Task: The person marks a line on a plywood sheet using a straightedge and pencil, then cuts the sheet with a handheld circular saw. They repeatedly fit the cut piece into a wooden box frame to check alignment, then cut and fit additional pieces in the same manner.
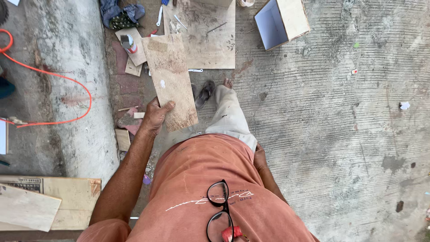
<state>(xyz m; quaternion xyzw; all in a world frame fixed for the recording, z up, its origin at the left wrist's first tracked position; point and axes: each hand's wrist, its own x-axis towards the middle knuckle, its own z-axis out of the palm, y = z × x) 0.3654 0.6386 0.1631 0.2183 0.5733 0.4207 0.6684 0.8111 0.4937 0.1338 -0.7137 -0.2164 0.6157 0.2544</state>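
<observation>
One plywood board (171,80) gripped by left hand (154,117), right hand (259,157) grip unclear.

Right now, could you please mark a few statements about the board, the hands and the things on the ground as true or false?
1. The left hand grips a plywood board. True.
2. The right hand holds a hammer. False: it hangs by the hip and no tool shows in it.
3. An orange hose curves over the concrete on the left. True.
4. The open wooden box lies right beside the hose. False: it lies at the top right, far from it.
5. A pair of glasses hangs on the shirt. True.
</observation>
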